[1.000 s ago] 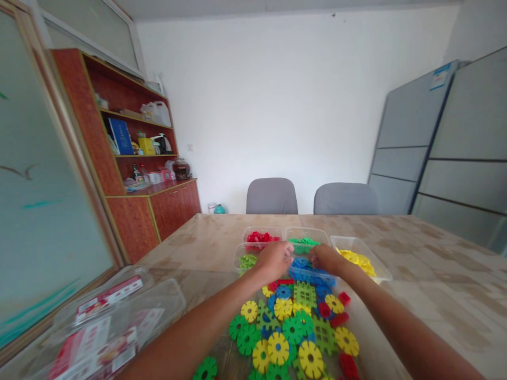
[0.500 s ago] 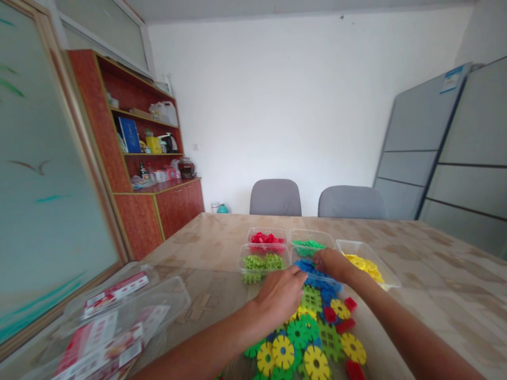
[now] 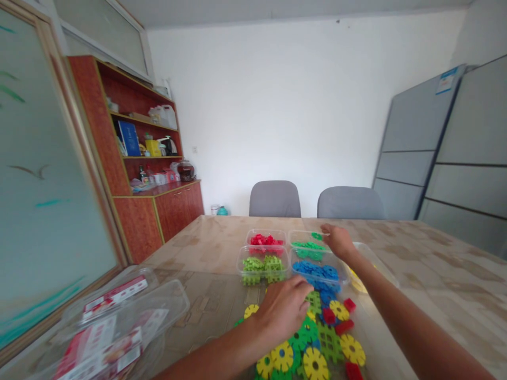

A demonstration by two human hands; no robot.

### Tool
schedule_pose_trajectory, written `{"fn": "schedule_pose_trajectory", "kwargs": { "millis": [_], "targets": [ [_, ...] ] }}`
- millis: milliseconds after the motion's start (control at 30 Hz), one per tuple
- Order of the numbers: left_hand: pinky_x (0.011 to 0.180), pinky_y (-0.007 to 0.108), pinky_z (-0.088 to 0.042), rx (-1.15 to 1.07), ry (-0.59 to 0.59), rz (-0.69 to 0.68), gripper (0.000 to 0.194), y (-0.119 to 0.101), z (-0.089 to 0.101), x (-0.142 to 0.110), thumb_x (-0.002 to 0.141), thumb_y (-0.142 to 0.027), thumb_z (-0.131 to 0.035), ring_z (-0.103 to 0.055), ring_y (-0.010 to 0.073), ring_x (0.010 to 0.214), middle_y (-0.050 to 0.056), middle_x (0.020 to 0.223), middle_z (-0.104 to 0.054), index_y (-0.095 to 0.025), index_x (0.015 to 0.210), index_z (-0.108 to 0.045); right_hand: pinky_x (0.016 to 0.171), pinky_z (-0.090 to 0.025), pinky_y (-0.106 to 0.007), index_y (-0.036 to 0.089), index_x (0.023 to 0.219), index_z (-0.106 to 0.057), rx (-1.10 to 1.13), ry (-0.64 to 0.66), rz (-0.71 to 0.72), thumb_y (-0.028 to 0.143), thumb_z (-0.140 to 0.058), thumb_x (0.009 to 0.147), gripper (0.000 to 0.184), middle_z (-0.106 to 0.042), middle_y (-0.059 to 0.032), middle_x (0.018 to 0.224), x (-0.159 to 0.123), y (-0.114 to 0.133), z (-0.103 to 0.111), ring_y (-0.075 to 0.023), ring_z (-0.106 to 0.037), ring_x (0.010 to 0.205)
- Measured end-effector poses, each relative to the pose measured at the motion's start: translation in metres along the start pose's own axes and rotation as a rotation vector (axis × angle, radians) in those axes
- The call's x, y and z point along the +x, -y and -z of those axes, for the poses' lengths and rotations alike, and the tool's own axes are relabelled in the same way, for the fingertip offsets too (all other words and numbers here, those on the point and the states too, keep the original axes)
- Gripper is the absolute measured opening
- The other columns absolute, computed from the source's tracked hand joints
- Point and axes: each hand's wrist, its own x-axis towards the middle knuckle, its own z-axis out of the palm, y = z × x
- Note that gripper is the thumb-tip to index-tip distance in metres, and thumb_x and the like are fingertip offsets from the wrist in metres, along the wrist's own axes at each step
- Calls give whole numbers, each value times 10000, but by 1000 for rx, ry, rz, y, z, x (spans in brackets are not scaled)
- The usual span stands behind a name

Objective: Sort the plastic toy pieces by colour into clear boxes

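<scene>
My right hand (image 3: 338, 241) is over the right rim of the back clear tub (image 3: 291, 237), which holds green flower-shaped plastic discs (image 3: 308, 250). A single green disc (image 3: 316, 236) is at its fingertips, above the others. My left hand (image 3: 285, 303) hovers over a mixed pile of toy building pieces, its fingers curled; whatever they hold is hidden. In that pile are yellow flower discs (image 3: 316, 363), green ones (image 3: 304, 333), olive-green lattice pieces (image 3: 329, 342) and red blocks (image 3: 344, 327). Blue discs (image 3: 315, 269) fill the tub between my hands.
Left of the blue tub, one tub holds light-green lattice pieces (image 3: 263, 266); behind it another holds red pieces (image 3: 266, 240). A yellow-piece tub (image 3: 382, 264) is partly behind my right arm. Clear lids (image 3: 174, 298) and printed labels (image 3: 114, 295) lie at left. Two grey chairs (image 3: 274, 198) stand beyond the table.
My right hand has moved up and away from the blue tub to the green tub, with a green disc now at its fingertips. My left hand has come slightly nearer, over the pile.
</scene>
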Motion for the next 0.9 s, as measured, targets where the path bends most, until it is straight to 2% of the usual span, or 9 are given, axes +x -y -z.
{"fn": "schedule_pose_trajectory", "kwargs": {
  "millis": [167,267,367,433,500,600,733,800,900],
  "targets": [
    [886,261,-461,-68,-11,54,243,10,9,-19,845,-156,-566,-621,188,990,-3,1112,-650,-250,1060,-626,738,-543,-332,162,1041,-625,180,-12,20,270,-523,944,178,-683,-47,981,-11,-4,9,-162,-662,796],
    [903,264,-440,-109,11,127,250,22,24,-40,835,-158,-573,-607,185,1012,-3,1105,-654,-254,1056,-638,656,-537,-258,177,1022,-639,293,36,89,235,-435,938,229,-719,-34,839,-41,-1,16,-162,-686,708],
    [922,282,-426,-126,77,197,297,35,40,-67,814,-160,-586,-590,193,1043,7,1134,-645,-261,1090,-628,598,-528,-256,192,991,-666,355,138,183,316,-460,896,258,-724,-24,781,-86,-1,17,-192,-686,688],
    [958,302,-405,-131,115,214,368,44,47,-84,796,-162,-606,-559,203,1096,19,1195,-614,-260,1150,-597,657,-535,-297,202,981,-689,332,225,269,330,-490,866,263,-737,-50,877,-116,-4,13,-226,-684,754],
    [1000,330,-375,-126,133,221,447,49,50,-96,784,-188,-638,-509,222,1164,43,1268,-567,-244,1219,-552,824,-519,-367,212,1127,-654,260,252,273,320,-524,842,331,-703,-92,1100,-140,-7,3,-271,-657,959],
    [1035,358,-344,-133,176,191,519,50,44,-104,792,-256,-672,-457,244,1217,75,1327,-523,-221,1281,-501,999,-417,-444,197,1258,-575,140,307,255,210,-524,816,444,-591,-141,1297,-159,-3,-12,-298,-545,1176],
    [1060,356,-309,-165,219,90,485,37,35,-102,824,-297,-678,-461,240,1213,61,1317,-541,-236,1276,-515,1021,-380,-473,145,1244,-574,70,393,337,32,-508,718,543,-577,-175,1291,-164,22,-17,-308,-521,1184],
    [1054,324,-311,-190,239,27,422,30,35,-101,846,-292,-663,-480,221,1196,42,1296,-560,-247,1248,-543,987,-406,-435,168,1158,-613,132,412,410,23,-508,725,468,-617,-138,1220,-167,35,-13,-283,-541,1135],
    [1014,268,-340,-228,278,-33,337,25,39,-102,875,-276,-634,-519,190,1145,21,1233,-600,-252,1207,-574,849,-458,-331,214,955,-641,268,436,491,66,-501,797,257,-675,-53,1005,-172,47,-5,-220,-595,970]
  ]
}}
